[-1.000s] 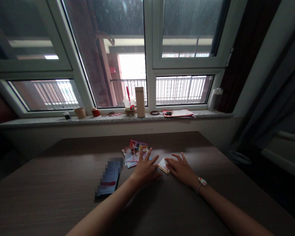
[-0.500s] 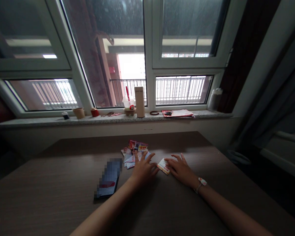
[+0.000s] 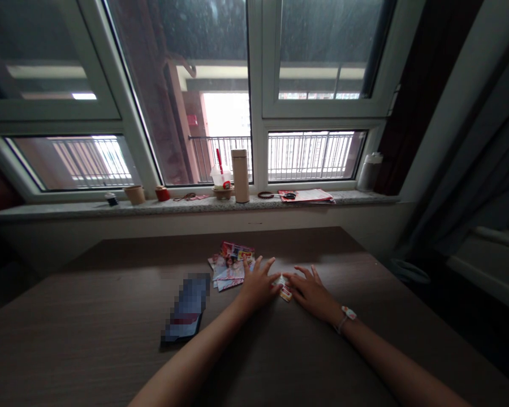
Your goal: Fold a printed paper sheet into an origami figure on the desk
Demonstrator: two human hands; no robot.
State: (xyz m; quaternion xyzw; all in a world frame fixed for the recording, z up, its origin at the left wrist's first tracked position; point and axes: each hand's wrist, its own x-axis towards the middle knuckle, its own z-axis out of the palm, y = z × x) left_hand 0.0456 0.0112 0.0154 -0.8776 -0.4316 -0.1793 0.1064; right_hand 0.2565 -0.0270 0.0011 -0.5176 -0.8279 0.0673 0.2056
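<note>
Comparing with half a second ago, we see that our left hand [image 3: 258, 285] has shifted to the right, and its thumb and forefinger now reach the small folded paper [image 3: 285, 295], covering part of it. Our right hand [image 3: 316, 295] stays almost in the same place, at the opposite side of this paper, so we judge that the piece is now steadied from both sides. It lies on the counter [image 3: 110, 322] between our hands, to the right of the printed leaflets [image 3: 230, 272], whose edge is partly behind our left fingers [image 3: 261, 265]. These fingers are spread apart, but we cannot tell whether thumb and forefinger pinch the paper or only press it. On the right, the forefinger stretches toward the paper, while the other fingers stand apart and slightly raised. Both forearms come from below and lean inward, with the palms facing down.
</note>
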